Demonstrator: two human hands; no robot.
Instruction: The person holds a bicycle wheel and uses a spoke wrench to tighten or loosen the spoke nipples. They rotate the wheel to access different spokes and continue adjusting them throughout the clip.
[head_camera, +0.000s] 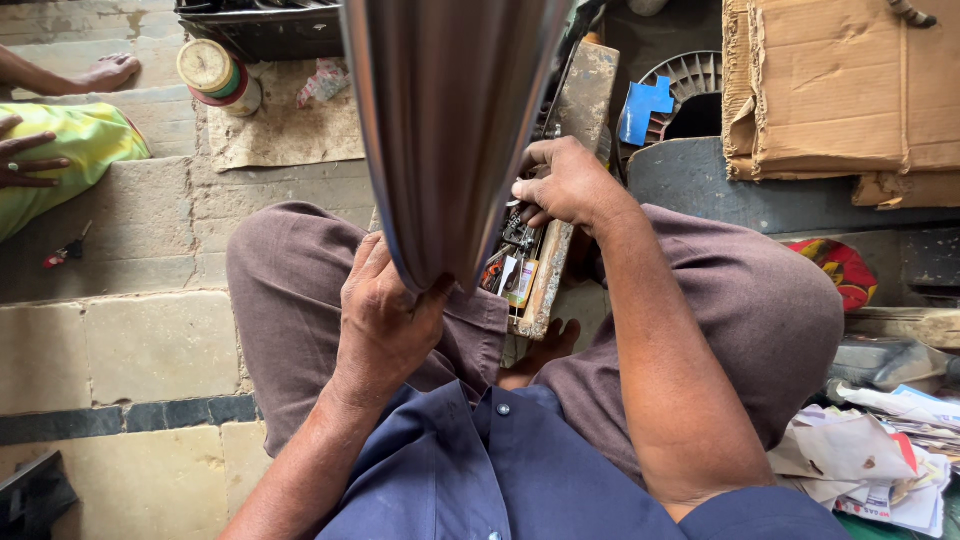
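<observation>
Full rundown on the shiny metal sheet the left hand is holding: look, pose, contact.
The metal sheet looks like smooth, polished grey steel, curved and streaked with reflections. It narrows from the frame's top edge to a rounded lower end above the lap. The left hand grips that lower end, thumb at its edge. The right hand is apart from it, reaching into the wooden tray behind it.

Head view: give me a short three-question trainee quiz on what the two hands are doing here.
1. True or false: the left hand holds the lower end of the curved metal sheet.
2. Where does the right hand reach? A) the cardboard pile B) the wooden box of small parts C) the roll of tape
3. Fill in: the roll of tape stands on a worn ____ on the stone floor.

Key:
1. True.
2. B; its fingertips are among the parts, and whether they pinch anything cannot be told.
3. Mat.
</observation>
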